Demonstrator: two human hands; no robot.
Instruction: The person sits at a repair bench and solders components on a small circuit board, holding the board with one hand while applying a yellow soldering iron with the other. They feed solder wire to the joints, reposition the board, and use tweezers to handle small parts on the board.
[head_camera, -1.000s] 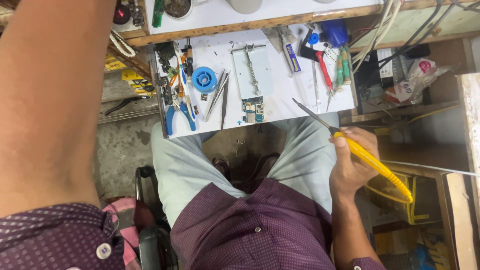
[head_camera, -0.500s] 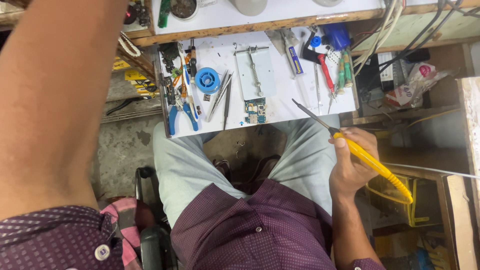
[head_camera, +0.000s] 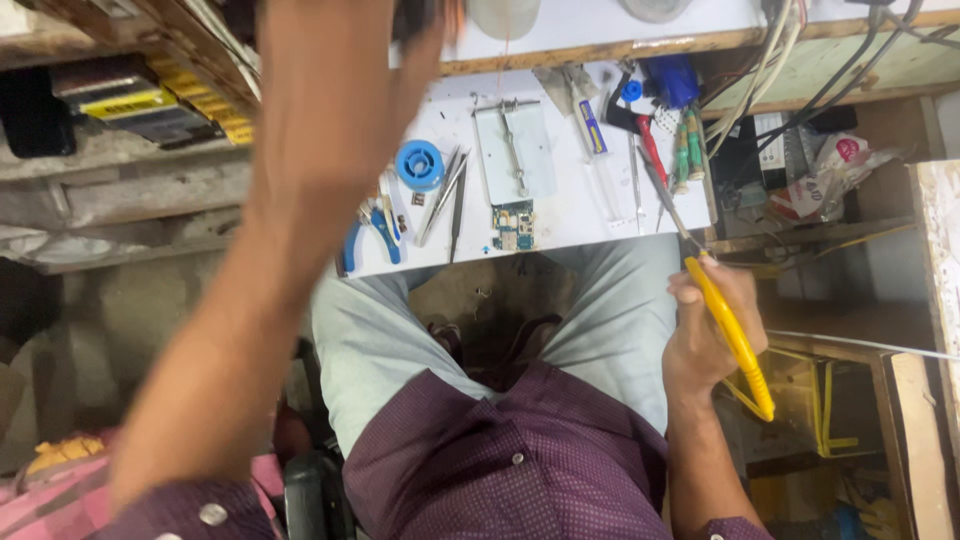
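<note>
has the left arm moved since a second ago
Yes. The left hand has swung right and up across the white work board, now covering the board's left edge and the tools there that showed before. Its fingers are blurred.

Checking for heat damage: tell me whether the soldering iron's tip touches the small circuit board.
Apart. The head view shows the soldering iron in the right hand, its tip well right of the circuit board, bare white worktop between.

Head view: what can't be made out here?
- Left hand: motion-blurred at the top edge; whatever it holds or touches is unreadable.
- Soldering iron in the right hand: its thin tip blends into the tools behind it.
- Circuit board: parts too small to tell.
- Blue pliers: partly behind the left forearm.
</note>
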